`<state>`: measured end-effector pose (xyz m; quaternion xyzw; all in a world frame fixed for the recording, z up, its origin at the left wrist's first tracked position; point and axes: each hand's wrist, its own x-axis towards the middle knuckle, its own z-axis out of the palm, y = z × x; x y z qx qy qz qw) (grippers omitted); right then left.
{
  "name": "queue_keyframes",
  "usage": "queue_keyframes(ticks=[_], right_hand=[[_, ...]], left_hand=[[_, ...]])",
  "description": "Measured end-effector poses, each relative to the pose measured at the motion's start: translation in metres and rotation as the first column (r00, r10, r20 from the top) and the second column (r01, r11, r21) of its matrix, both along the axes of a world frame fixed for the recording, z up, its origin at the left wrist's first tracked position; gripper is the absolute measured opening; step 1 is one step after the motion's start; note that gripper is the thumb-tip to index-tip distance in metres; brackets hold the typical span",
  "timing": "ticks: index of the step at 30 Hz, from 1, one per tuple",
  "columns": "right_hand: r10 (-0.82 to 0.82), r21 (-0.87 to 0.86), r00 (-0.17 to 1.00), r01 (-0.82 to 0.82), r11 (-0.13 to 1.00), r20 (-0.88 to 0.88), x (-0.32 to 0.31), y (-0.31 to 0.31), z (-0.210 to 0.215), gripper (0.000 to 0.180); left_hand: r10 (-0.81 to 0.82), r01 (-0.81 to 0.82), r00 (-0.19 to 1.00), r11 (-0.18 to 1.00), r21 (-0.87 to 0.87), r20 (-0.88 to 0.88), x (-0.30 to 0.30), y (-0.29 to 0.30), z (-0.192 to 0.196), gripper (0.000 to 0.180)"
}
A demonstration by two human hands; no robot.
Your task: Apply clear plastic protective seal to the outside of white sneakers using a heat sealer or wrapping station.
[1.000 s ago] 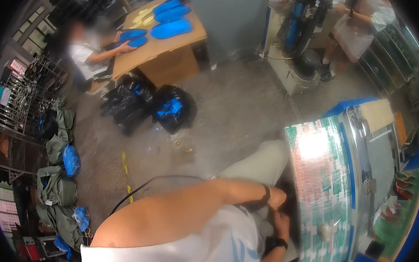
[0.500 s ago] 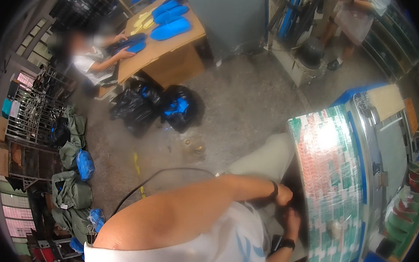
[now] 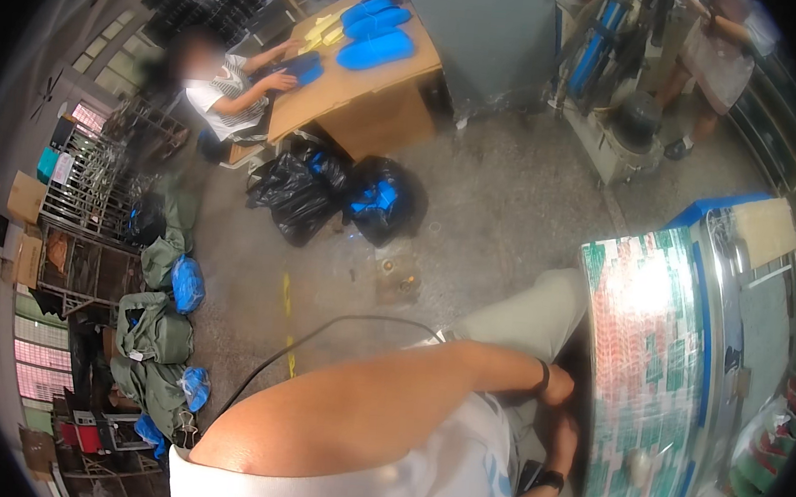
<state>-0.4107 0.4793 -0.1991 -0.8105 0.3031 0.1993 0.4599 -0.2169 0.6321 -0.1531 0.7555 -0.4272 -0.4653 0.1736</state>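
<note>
My left hand and my right hand are close together, low beside the near edge of a worktop. That worktop is covered with green, red and white printed sheeting under shiny clear film. The fingers of both hands are hidden in shadow and by the hands themselves. Whether they hold anything does not show. A dark band circles my left wrist, and a black watch is on the right one. My pale trouser leg is bent beside the worktop.
Black bags with blue scraps stand on the floor. A co-worker handles blue sole-shaped pieces at a brown table. Another person stands near a machine. Green sacks line the left side; a dark cable runs behind my arm.
The view has shifted, so the surroundings sit further right and mostly lower. My hands stay close together by the worktop's edge. The co-worker's hands have moved on the blue pieces.
</note>
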Motion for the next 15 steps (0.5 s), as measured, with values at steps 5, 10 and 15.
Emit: queue_keyframes(ticks=[5, 10, 15], right_hand=[[-0.041, 0.011, 0.998, 0.041, 0.999, 0.055, -0.010, 0.002, -0.014, 0.035], [-0.076, -0.004, 0.997, 0.076, 0.997, 0.003, -0.009, 0.005, -0.003, 0.036], [-0.214, 0.092, 0.977, 0.211, 0.973, 0.021, -0.004, 0.012, 0.015, 0.045]], left_hand=[[-0.038, 0.038, 0.999, 0.999, 0.023, -0.005, 0.003, 0.005, 0.017, 0.031], [-0.047, 0.048, 0.999, 0.998, 0.041, -0.012, 0.001, 0.008, 0.021, 0.033], [-0.078, 0.079, 0.997, 0.995, 0.055, -0.020, 0.002, 0.007, 0.018, 0.032]])
